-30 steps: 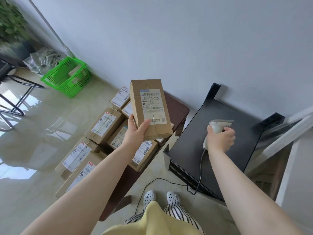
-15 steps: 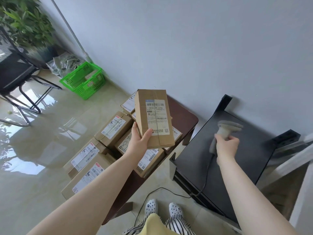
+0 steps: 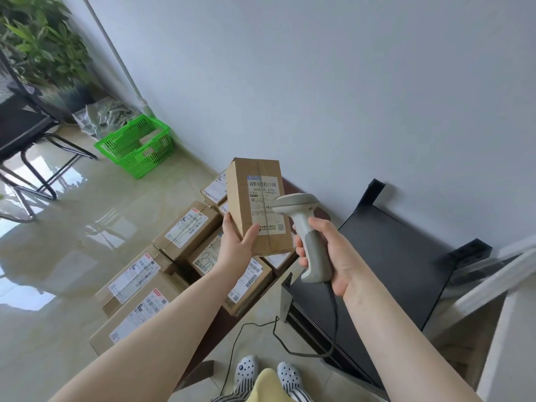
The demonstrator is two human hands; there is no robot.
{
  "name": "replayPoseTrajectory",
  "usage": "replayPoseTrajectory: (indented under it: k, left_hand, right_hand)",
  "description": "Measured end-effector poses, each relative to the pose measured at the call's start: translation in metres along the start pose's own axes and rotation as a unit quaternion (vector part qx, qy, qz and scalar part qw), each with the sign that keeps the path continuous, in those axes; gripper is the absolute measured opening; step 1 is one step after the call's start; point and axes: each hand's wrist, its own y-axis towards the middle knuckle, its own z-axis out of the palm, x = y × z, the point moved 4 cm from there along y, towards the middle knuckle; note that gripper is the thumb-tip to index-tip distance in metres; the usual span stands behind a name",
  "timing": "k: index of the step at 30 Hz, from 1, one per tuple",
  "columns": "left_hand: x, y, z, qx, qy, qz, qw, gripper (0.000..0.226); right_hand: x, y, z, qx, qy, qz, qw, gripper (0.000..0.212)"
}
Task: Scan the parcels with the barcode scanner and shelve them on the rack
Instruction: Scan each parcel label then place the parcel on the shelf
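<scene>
My left hand (image 3: 236, 245) grips the lower left corner of a brown cardboard parcel (image 3: 258, 204), held upright with its white barcode label facing me. My right hand (image 3: 333, 256) holds the grey handle of a corded barcode scanner (image 3: 301, 224); its head points left and overlaps the label's right side. Several more labelled parcels (image 3: 185, 227) lie on a dark brown table (image 3: 293, 187) below. The black rack (image 3: 385, 256) stands to the right.
A green plastic basket (image 3: 136, 146) sits on the glossy floor by the wall, with a bag and potted plant (image 3: 43, 44) behind it. A black chair (image 3: 26, 132) stands at the far left. The scanner cable (image 3: 261, 329) trails to the floor near my feet.
My right hand lifted the scanner off the black rack top and swung it left up to the parcel's label. The left hand kept the parcel raised.
</scene>
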Motion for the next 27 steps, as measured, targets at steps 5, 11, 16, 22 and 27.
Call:
replayPoseTrajectory:
  k: [5,11,16,22,27]
  left_hand:
    - [0.002,-0.002,-0.002,-0.005,-0.003,0.0,1.0,0.082]
    - [0.005,-0.004,-0.004,-0.011,-0.005,0.0,1.0,0.082]
    - [0.005,-0.006,-0.002,-0.009,-0.003,0.003,1.0,0.079]
    - [0.009,-0.009,0.005,-0.004,0.02,0.001,1.0,0.081]
    - [0.009,-0.013,0.01,0.0,0.03,0.01,1.0,0.078]
  right_hand:
    - [-0.003,0.001,0.001,-0.006,0.003,0.008,1.0,0.039]
    - [-0.003,0.001,0.003,0.003,-0.002,0.006,1.0,0.038]
    - [0.001,0.003,0.008,0.014,0.018,-0.011,1.0,0.043]
    - [0.015,0.008,0.02,0.005,0.038,-0.028,0.999,0.038]
    - [0.017,0.01,0.02,-0.012,0.027,-0.029,0.999,0.036]
